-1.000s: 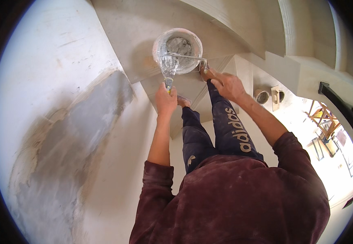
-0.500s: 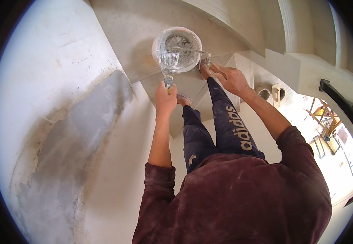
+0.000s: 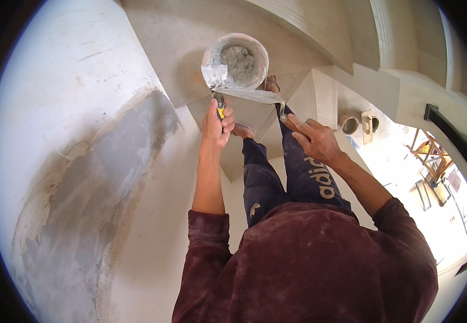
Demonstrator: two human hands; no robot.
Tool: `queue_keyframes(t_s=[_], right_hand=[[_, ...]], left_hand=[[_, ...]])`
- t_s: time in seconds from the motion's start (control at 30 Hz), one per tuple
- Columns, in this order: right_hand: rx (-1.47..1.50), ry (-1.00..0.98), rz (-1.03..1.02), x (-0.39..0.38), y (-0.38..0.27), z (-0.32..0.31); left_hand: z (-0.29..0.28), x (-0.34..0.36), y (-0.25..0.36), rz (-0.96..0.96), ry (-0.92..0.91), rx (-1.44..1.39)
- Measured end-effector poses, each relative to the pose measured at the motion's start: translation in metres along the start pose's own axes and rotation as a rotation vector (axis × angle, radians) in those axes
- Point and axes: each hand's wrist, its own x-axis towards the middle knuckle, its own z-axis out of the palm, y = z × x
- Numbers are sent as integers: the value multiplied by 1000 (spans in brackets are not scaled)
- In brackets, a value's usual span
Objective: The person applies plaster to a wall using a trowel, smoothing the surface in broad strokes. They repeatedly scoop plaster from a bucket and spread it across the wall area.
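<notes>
My left hand (image 3: pixel 217 126) is closed around the black and yellow handle of a putty knife (image 3: pixel 215 74). Its broad, smeared blade lies over the near left rim of a round bucket (image 3: pixel 262 64). Grey, paste-like plaster (image 3: pixel 239 62) fills the bottom of that bucket. In my right hand (image 3: pixel 318 141) is the handle of a plastering trowel (image 3: pixel 255 96). The trowel's long thin blade runs leftward across the bucket's near side, its left end by the base of the putty knife's blade. Whether the two blades touch is hard to tell.
On the wall at left spreads a grey plastered patch (image 3: pixel 96 188). Stair steps (image 3: pixel 389 37) rise at upper right. Below them are a round container (image 3: pixel 349 125), a flat tool (image 3: pixel 367 126) and a black rail (image 3: pixel 451 132). A wooden stand (image 3: pixel 432 156) is farther right. My feet are close to the bucket.
The putty knife has come out of the bucket's inside to its left rim. My right hand has drawn back toward me, and the trowel's blade has moved from over the plaster to the near side.
</notes>
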Motion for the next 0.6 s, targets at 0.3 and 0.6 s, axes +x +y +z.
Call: queue_keyframes(t_s=[0.3, 0.6], right_hand=[[-50, -3, 26, 14, -1, 2], [-28, -10, 38, 7, 2, 5]], left_hand=[[8, 0, -12, -7, 46, 90], [11, -2, -13, -1, 54, 84]])
